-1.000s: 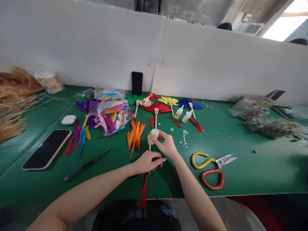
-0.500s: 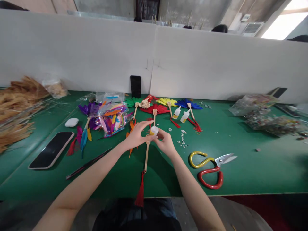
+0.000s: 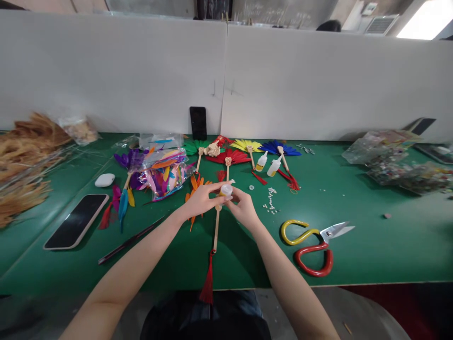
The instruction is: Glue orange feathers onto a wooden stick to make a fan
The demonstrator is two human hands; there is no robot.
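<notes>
Between my two hands is a small glue bottle [image 3: 226,191] with a white top and yellow label. My left hand [image 3: 201,202] curls thumb and fingers around its left side. On the other side, my right hand [image 3: 242,207] grips it with bent fingers. Directly below lies a feather fan's wooden handle [image 3: 216,229], ending in a red tassel [image 3: 207,283] over the table edge; my hands cover its upper part. Orange feathers [image 3: 194,189] lie beside my left hand. Just ahead is a red fan [image 3: 228,157]. White beads [image 3: 271,200] are scattered to the right.
Yellow-and-red-handled scissors [image 3: 314,248] lie right on the green table [image 3: 375,250]. Two glue bottles [image 3: 262,162] stand near a yellow fan [image 3: 247,145] and a blue fan [image 3: 281,148]. Left are bagged feathers [image 3: 166,174], a phone [image 3: 77,222] and a dark stick [image 3: 132,240].
The fingers of my left hand have shifted slightly around the glue bottle. Both hands stay at nearly the same spot, and the view has tilted a little.
</notes>
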